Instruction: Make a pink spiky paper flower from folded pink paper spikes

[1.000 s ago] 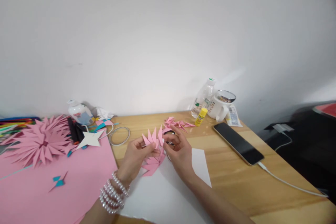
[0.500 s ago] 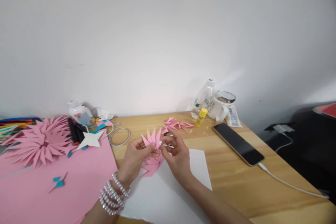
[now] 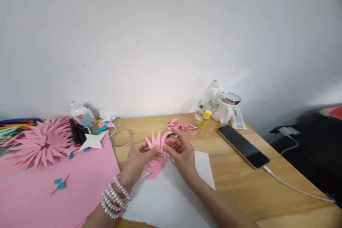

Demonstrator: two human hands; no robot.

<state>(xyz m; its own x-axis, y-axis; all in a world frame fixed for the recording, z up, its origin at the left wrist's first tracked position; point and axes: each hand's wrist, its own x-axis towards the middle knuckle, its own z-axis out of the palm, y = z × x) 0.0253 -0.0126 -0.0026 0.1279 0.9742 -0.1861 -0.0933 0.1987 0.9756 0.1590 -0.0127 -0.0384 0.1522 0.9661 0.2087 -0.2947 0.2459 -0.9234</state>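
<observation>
My left hand (image 3: 139, 162), with pearl bracelets on the wrist, and my right hand (image 3: 181, 153) together pinch a cluster of folded pink paper spikes (image 3: 157, 140) just above the table. A fan of more pink spikes (image 3: 155, 166) lies under my hands on a white sheet (image 3: 171, 199). Several loose pink folded pieces (image 3: 180, 126) lie just beyond my right hand.
A finished pink paper flower (image 3: 40, 144) and a white star (image 3: 92, 141) lie on a large pink sheet (image 3: 53, 192) at left. A tape ring (image 3: 122, 138), white bottle (image 3: 80, 114), glue stick (image 3: 205, 119), water bottle (image 3: 207, 99), mug (image 3: 226, 107) and charging phone (image 3: 243, 146) stand on the wooden table.
My fingers have shifted slightly on the pink spike cluster, and my right hand has closed in on it. Everything else stays put.
</observation>
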